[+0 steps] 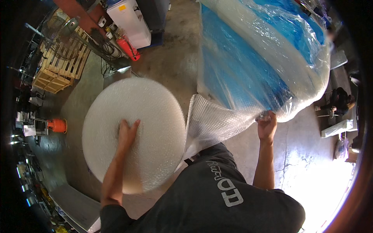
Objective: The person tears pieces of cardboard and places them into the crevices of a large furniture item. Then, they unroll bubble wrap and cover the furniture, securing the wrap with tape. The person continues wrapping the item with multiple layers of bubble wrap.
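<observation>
A large white roll of bubble wrap (pixel 155 105) stands on end at the left, its round face upward. My left hand (pixel 126 136) is at the middle of that face, thumb apart and fingertips dipping in at the core, where they are partly hidden. From the roll's right side a twisted strip of clear bubble wrap (pixel 217 120) stretches to my right hand (pixel 266 126), whose fingers are closed on its gathered edge. Right beside that hand rises a big blue object (pixel 237 66) under clear wrapping, its near lower corner against the strip.
Wooden pallets (pixel 64 64) and a standing fan (pixel 64 31) are at the far left. A red fire extinguisher (pixel 128 47) stands by a white cabinet (pixel 130 23). An orange container (pixel 58 125) is at left. A seated person (pixel 340 101) is at far right.
</observation>
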`<move>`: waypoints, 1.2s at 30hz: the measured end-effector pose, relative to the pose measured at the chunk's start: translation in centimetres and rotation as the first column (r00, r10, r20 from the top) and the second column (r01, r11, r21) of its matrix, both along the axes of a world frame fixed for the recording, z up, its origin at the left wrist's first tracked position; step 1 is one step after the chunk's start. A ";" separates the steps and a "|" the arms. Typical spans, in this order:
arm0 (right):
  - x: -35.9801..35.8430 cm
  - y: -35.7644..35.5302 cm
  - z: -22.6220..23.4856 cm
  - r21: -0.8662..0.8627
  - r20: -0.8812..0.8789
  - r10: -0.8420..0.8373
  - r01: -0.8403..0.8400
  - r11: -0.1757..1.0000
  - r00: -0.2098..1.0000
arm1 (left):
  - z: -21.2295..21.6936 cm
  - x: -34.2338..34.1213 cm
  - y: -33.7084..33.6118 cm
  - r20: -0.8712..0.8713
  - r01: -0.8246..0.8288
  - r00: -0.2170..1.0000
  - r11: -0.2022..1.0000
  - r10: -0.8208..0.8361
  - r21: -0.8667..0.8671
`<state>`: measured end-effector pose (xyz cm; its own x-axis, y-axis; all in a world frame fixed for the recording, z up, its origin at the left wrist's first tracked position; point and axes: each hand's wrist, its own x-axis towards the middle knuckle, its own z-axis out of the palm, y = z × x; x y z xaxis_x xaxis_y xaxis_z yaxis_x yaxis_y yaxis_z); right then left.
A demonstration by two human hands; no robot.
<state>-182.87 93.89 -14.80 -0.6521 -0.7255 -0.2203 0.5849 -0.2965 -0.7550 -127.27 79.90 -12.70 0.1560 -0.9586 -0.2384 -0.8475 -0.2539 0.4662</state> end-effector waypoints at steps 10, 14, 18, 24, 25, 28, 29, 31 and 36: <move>2.0 -0.8 2.3 0.003 0.122 -0.111 0.112 0.994 0.986 | 7.4 -10.4 -28.8 0.103 0.361 0.922 0.925 -0.373 0.120; 3.2 -2.2 3.8 0.145 0.183 -0.327 0.304 0.942 0.927 | 9.4 -13.4 -40.4 0.139 0.492 0.864 0.871 -0.485 -0.019; 4.1 -3.0 4.5 0.149 0.212 -0.421 0.397 0.906 0.882 | 12.3 -19.0 -51.3 0.236 0.541 0.836 0.817 -0.496 -0.198; 5.6 -2.5 2.0 0.237 0.142 -0.650 0.612 0.755 0.747 | 12.0 -28.9 -71.1 0.167 0.408 0.913 0.842 -0.372 -0.354; 6.0 -2.1 1.5 0.307 -0.001 -0.678 0.645 0.699 0.735 | 10.6 -30.5 -75.0 0.129 0.391 0.919 0.811 -0.373 -0.436; 7.9 -0.2 0.3 0.201 -0.075 -0.629 0.630 0.751 0.774 | 6.4 -34.7 -87.9 -0.152 0.389 0.847 0.789 -0.509 -0.475; 8.8 0.0 -0.4 0.149 -0.076 -0.627 0.630 0.762 0.775 | 4.9 -36.1 -92.0 -0.243 0.442 0.770 0.767 -0.590 -0.465; 8.9 0.6 -1.4 0.128 -0.116 -0.732 0.741 0.660 0.672 | 2.0 -39.3 -99.3 -0.512 0.197 0.791 0.932 -0.335 -0.304; 5.3 -0.6 -2.5 0.314 -0.464 -0.712 0.849 0.424 0.527 | -5.9 -44.7 -107.6 -0.113 0.698 0.689 0.697 -0.716 -0.162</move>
